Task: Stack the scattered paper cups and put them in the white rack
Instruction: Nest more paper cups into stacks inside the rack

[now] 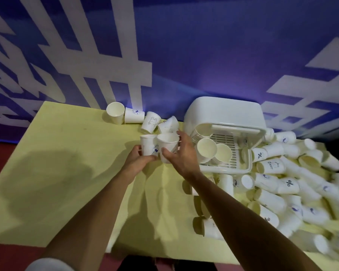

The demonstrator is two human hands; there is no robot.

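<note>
My left hand (pixel 138 160) grips a cup (pixel 147 146). My right hand (pixel 182 151) grips a second cup (pixel 168 144) right beside it, above the yellow table (pixel 67 153). The white rack (pixel 223 112) is just right of them, with stacked cups (pixel 206 148) inside. A pile (pixel 294 184) of more cups lies past it.

Prob. event/promo booth: yellow table (pixel 67 153) against blue banner (pixel 204 45) w/ big white lettering.
</note>
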